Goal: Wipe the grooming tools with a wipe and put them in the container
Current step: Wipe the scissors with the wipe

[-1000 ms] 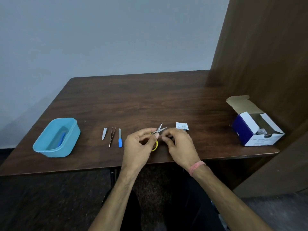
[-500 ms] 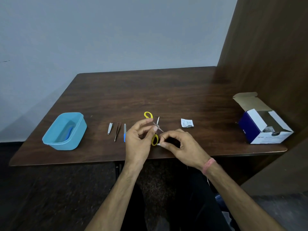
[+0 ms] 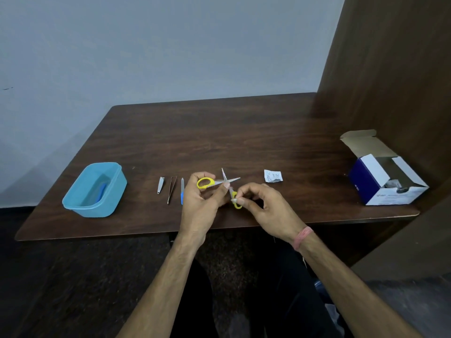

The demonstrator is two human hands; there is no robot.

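Bench point(image 3: 219, 132) carries a blue container point(image 3: 94, 190) at left. Left hand point(image 3: 200, 206) grips the yellow-handled scissors point(image 3: 220, 182), blades spread, above the bench's front edge. Right hand point(image 3: 266, 211) pinches a small wipe point(image 3: 234, 200) against the lower handle.

Item count: one scissors point(image 3: 220, 184), one nail clipper point(image 3: 160, 185), one tweezers point(image 3: 171, 189), one nail file point(image 3: 182, 194), one container point(image 3: 95, 189), one box point(image 3: 385, 175), one wrapper point(image 3: 272, 176).
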